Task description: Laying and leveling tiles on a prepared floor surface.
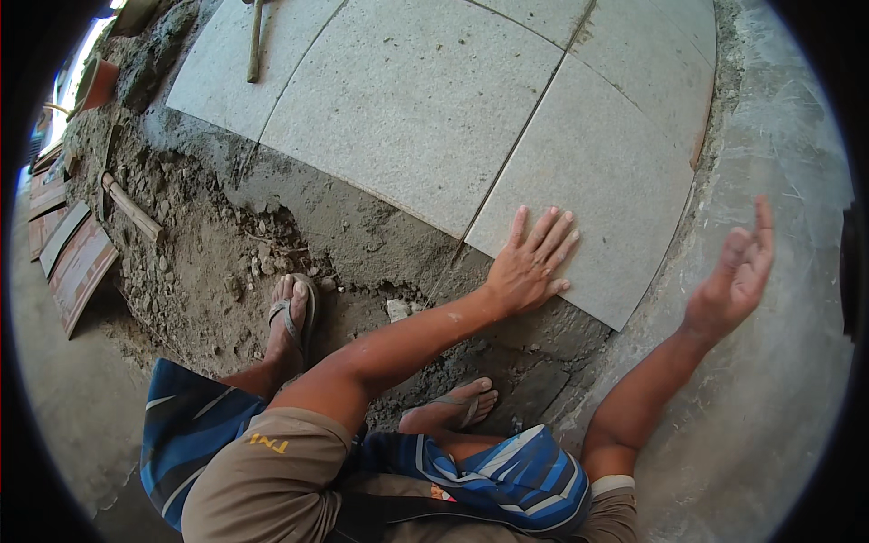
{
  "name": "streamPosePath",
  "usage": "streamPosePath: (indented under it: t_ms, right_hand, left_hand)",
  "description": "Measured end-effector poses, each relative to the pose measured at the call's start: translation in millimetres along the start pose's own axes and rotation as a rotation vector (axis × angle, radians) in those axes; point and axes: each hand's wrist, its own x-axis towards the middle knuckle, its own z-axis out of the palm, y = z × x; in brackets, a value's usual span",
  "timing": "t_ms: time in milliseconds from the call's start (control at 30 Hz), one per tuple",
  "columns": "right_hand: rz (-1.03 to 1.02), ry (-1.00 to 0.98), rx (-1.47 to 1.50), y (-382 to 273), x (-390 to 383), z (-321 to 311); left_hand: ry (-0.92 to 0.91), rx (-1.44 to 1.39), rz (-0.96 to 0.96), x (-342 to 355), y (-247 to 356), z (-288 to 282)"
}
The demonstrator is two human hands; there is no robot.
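My left hand (532,264) lies flat with its fingers spread on the near corner of a pale grey floor tile (611,181). That tile sits beside a wall and abuts a larger speckled tile (416,100) along a dark, straight joint. Held up to the right, my right hand (735,276) is apart from the tile, in front of the smooth grey wall (787,163). One finger points upward, others look partly bent, and nothing shows in that hand. A wooden-handled tool (255,45) rests on the far left tile, its head cut off by the view's edge.
Wet grey mortar (335,213) borders the tiles' near edge. Loose soil and rubble (181,244) spread left around my sandalled foot (290,312). A second wooden handle (133,208) lies there, near reddish tile pieces (81,267) and an orange-brown bucket (97,83).
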Motion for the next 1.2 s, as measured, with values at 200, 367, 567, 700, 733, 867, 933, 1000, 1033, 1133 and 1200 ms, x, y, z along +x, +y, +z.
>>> streamPosePath:
  t_ms: [200,367,567,700,733,867,933,1000,1033,1133,1200]
  right_hand:
    - [-0.042,0.081,-0.205,24,1,39]
    - [0.279,-0.292,-0.836,154,-95,88]
    - [0.357,-0.263,-0.665,128,-52,42]
    - [0.128,-0.007,-0.523,77,6,12]
    - [0.068,0.067,-0.485,72,10,13]
    - [0.1,0.026,-0.701,122,-18,54]
    - [0.316,-0.337,-0.925,172,-57,77]
    - [0.313,-0.28,-0.862,183,-64,87]
    - [0.293,-0.259,-0.787,171,-69,89]
    - [0.224,-0.237,-0.581,118,-96,90]
    - [0.151,-0.292,-0.483,88,-122,71]
  left_hand:
    - [0.004,-0.028,0.007,4,4,3]
    - [0.014,-0.047,0.004,13,8,-2]
    - [-0.08,-0.021,0.018,23,8,-8]
    - [-0.064,0.028,0.009,48,-14,-20]
    - [-0.045,0.032,0.017,52,-24,-22]
    - [-0.048,0.059,0.034,63,-24,-29]
    - [-0.059,0.041,0.057,67,-9,-25]
    - [-0.062,0.048,0.061,69,-10,-18]
    - [-0.084,0.04,0.104,68,-14,-20]
    - [-0.128,0.015,0.037,65,-49,-40]
    - [0.028,0.094,-0.025,65,-113,-80]
